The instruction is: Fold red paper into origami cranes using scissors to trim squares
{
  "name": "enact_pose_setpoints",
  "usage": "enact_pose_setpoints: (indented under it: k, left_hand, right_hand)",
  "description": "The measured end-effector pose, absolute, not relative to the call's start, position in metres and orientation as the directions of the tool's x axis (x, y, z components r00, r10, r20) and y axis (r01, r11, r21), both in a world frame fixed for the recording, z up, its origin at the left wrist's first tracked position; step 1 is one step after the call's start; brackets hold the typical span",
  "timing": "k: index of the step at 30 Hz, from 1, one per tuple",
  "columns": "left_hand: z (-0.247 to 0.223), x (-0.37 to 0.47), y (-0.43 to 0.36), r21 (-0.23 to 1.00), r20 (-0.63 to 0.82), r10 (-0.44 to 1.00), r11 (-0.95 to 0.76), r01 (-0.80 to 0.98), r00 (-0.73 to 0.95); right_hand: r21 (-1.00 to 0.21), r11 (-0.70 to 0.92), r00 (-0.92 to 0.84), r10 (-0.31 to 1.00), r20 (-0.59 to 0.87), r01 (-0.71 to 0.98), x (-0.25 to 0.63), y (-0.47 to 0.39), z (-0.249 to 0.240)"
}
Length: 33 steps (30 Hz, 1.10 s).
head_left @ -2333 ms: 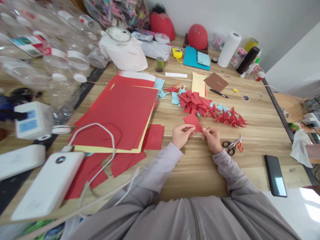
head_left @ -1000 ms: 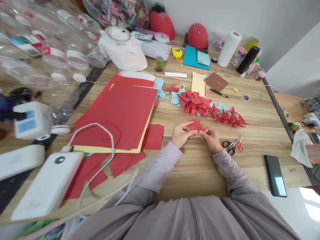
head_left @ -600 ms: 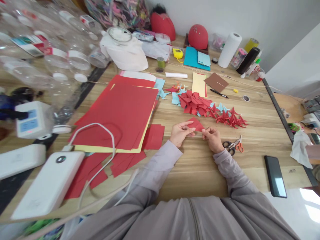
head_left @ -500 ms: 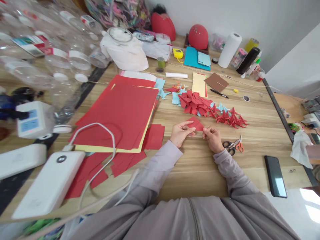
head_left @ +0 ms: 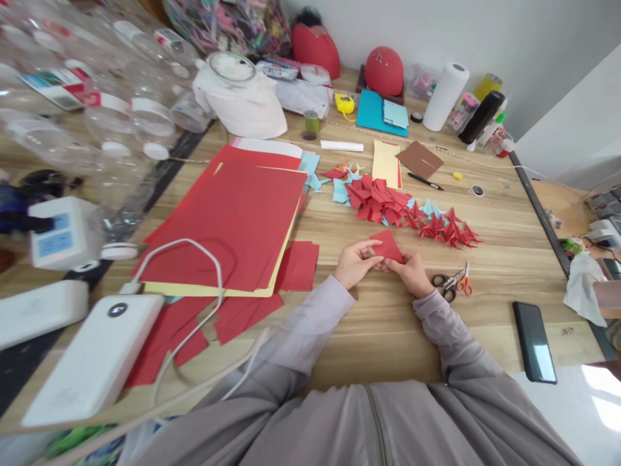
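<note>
Between my two hands is a small piece of red paper point(head_left: 387, 245), held above the tabletop. My left hand point(head_left: 356, 261) pinches its left side and lower edge with thumb and fingers. On the other side my right hand point(head_left: 411, 272) grips the lower right edge, its thumb close to the left thumb. Any folds on the underside are hidden by the fingers. Just beyond the hands lies a heap of folded red paper pieces point(head_left: 381, 199), with red pointed paper shapes point(head_left: 450, 230) and a few light blue ones to its right.
Scissors point(head_left: 453, 282) lie right of my right hand, and a phone point(head_left: 534, 342) sits near the right edge. Large red sheets point(head_left: 233, 226) and cut red squares point(head_left: 299, 265) are on the left. A white power bank point(head_left: 94, 359) with a cable is at front left; plastic bottles point(head_left: 109, 110) crowd behind.
The red paper has turned between my fingers, from a flatter tilt to a more upright square. My right hand has moved left and in, closer to my left hand.
</note>
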State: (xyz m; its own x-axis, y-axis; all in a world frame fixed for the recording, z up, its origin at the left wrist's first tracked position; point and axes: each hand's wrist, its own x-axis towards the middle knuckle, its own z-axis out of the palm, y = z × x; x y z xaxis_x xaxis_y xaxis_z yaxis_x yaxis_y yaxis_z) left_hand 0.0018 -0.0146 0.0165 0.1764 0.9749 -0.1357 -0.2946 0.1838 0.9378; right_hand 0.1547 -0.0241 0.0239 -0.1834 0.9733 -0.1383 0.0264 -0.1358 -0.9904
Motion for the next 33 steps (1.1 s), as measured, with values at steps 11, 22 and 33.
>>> enact_pose_setpoints:
  k: [11, 22, 33]
  left_hand:
    - [0.018, -0.002, -0.012, 0.940, -0.132, 0.973, 0.184, -0.287, 0.190]
    - [0.022, -0.007, -0.009, 0.947, -0.129, 0.973, 0.179, -0.268, 0.193]
    - [0.019, -0.017, -0.005, 0.954, -0.127, 0.968, 0.179, -0.239, 0.217]
  right_hand:
    - [-0.990, -0.121, -0.163, 0.978, -0.132, 0.073, 0.155, -0.023, 0.024]
    - [-0.990, -0.122, -0.170, 0.977, -0.132, 0.065, 0.155, -0.024, 0.023]
    - [-0.985, -0.164, -0.164, 0.972, -0.171, 0.051, 0.156, -0.025, 0.026]
